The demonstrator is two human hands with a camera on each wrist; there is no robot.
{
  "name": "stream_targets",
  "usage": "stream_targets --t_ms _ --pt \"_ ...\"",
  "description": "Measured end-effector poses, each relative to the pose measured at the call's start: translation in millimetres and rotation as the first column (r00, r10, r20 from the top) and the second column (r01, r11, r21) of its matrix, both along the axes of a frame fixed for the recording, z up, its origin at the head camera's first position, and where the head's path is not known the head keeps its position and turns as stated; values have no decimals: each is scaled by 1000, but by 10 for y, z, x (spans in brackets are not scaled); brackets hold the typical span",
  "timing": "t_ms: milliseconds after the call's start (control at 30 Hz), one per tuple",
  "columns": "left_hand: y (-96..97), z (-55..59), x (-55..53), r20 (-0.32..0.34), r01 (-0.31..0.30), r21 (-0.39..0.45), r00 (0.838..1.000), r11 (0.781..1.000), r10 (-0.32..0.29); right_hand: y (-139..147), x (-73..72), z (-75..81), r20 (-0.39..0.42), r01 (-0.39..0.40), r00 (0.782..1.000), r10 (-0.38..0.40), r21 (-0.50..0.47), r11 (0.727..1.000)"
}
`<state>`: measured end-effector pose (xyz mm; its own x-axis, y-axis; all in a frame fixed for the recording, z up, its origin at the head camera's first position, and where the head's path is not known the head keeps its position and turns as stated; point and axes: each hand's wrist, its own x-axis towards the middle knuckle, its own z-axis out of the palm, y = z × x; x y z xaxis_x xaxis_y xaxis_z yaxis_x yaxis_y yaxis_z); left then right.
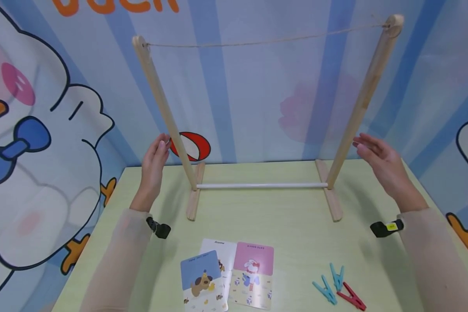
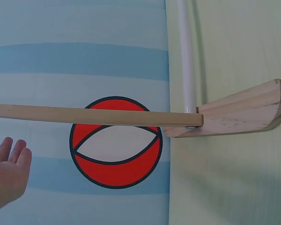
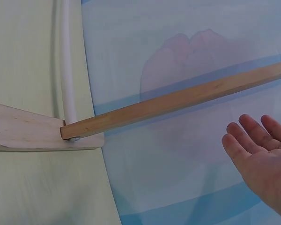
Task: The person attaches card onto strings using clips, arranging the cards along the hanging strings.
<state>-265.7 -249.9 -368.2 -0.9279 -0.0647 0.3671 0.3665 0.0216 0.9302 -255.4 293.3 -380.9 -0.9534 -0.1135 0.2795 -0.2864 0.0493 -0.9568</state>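
Observation:
A wooden rack stands upright at the back of the table, with a left post [image 1: 161, 102], a right post [image 1: 368, 93] and a white rod [image 1: 261, 185] joining them low down. Thin string [image 1: 257, 43] runs between the post tops and sags slightly. My left hand [image 1: 153, 167] is beside the left post, fingers extended and holding nothing. On the other side, my right hand [image 1: 386, 167] is raised near the right post with its fingers loosely bent and nothing in them. Both wrist views show a gap between hand [image 2: 9, 173] and post [image 2: 84, 115].
Three picture cards lie overlapping at the front: a blue dog card [image 1: 203, 279], a pink rabbit card [image 1: 252, 275] and a white one [image 1: 222, 247] partly covered. To their right are two blue clothespins [image 1: 325, 290] and a red clothespin [image 1: 352, 297]. A printed backdrop [image 1: 257, 95] rises behind the table.

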Motion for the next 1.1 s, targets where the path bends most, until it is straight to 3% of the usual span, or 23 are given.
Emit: stream_targets --t_ms 100,367,467,867,1100 --pt "38 59 -33 13 -5 -3 1000 1000 5 8 -21 39 -20 -16 1000 16 8 1000" --pt "129 213 15 23 35 24 999 999 -35 -14 -129 135 -10 -12 1000 12 31 999" --pt "143 228 6 24 39 26 999 999 -39 -30 -164 176 -12 -6 1000 6 26 1000" --pt "190 234 -78 -31 91 39 995 995 -90 -106 -252 266 -63 -59 997 50 -150 987" --pt "236 222 -141 -55 70 48 996 996 -67 -115 -289 244 -58 -79 996 71 -148 986"
